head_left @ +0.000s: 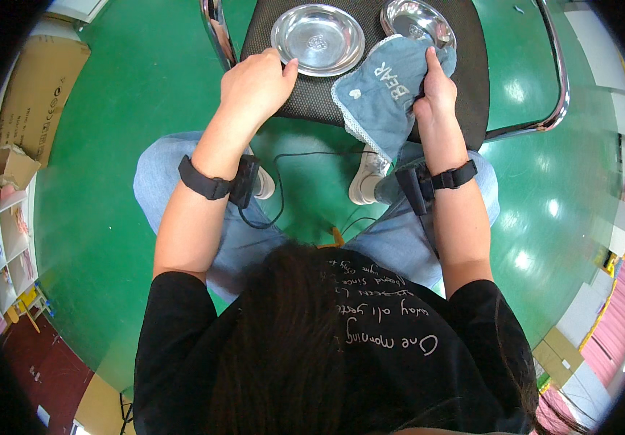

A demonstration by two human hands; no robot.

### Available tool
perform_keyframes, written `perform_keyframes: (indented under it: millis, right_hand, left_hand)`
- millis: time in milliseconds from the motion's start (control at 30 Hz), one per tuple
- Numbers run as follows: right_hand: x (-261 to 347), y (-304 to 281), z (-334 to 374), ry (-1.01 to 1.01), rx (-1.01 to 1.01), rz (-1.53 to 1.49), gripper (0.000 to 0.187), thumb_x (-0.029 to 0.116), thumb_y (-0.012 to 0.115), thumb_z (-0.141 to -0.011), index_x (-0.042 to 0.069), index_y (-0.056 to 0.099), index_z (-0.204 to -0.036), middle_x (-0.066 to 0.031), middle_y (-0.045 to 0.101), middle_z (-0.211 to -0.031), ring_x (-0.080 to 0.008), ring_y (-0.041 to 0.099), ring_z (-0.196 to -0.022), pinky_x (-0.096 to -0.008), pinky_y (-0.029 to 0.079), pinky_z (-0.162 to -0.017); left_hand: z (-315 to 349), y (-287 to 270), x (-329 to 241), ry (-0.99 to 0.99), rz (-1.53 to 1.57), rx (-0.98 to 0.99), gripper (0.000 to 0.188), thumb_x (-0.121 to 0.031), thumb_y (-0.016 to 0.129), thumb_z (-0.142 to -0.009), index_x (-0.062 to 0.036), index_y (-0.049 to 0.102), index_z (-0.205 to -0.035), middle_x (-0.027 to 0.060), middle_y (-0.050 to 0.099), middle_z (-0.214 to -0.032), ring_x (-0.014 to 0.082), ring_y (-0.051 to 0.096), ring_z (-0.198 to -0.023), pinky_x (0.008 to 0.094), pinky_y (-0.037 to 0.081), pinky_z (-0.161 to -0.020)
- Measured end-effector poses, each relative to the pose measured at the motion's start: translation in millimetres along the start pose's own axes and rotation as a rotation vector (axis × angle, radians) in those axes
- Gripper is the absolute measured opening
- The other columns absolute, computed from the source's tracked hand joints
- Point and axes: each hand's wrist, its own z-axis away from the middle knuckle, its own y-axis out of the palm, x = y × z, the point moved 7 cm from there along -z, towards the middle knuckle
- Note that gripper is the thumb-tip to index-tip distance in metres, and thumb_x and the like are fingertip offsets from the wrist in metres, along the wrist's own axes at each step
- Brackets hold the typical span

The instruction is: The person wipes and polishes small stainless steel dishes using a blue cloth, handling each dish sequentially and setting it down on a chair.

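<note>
A round, shallow steel dish sits on the black mesh chair seat. My left hand is closed at its near left rim, thumb against the edge; the fingertips are hidden. In my right hand is a blue-grey cloth with pale lace edging, white lettering and a small heart. My thumb lies on top of the cloth and the other fingers are mostly out of sight under it. The cloth hangs past the seat's near edge and covers part of a second steel dish at the right.
Chrome chair frame tubes curve around the black seat. Black boxes on straps sit on both forearms, with a dark cable looping between my knees. Cardboard boxes and a white shelf stand at the left on the green floor.
</note>
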Motion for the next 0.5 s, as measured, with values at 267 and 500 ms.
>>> perform_keyframes:
  millis: [267, 500]
  right_hand:
    - [2, 5, 11, 0.104, 0.108, -0.062, 0.038, 0.023, 0.055, -0.092, -0.005, 0.052, -0.118, -0.0162, 0.062, -0.113, -0.0287, 0.063, -0.098, -0.0421, 0.050, -0.086]
    - [-2, 1, 22, 0.156, 0.095, -0.053, 0.034, 0.025, 0.051, -0.093, 0.002, 0.055, -0.118, -0.0126, 0.062, -0.115, -0.0281, 0.059, -0.105, -0.0442, 0.046, -0.093]
  left_hand:
    - [-18, 6, 1, -0.070, -0.009, -0.038, 0.054, -0.046, 0.050, -0.088, 0.0040, 0.067, -0.082, 0.0249, 0.065, -0.082, 0.0392, 0.065, -0.081, 0.0459, 0.052, -0.074]
    - [-23, 9, 2, -0.071, -0.032, -0.100, 0.047, -0.042, 0.056, -0.083, 0.0033, 0.067, -0.083, 0.0233, 0.066, -0.083, 0.0380, 0.065, -0.081, 0.0454, 0.052, -0.073]
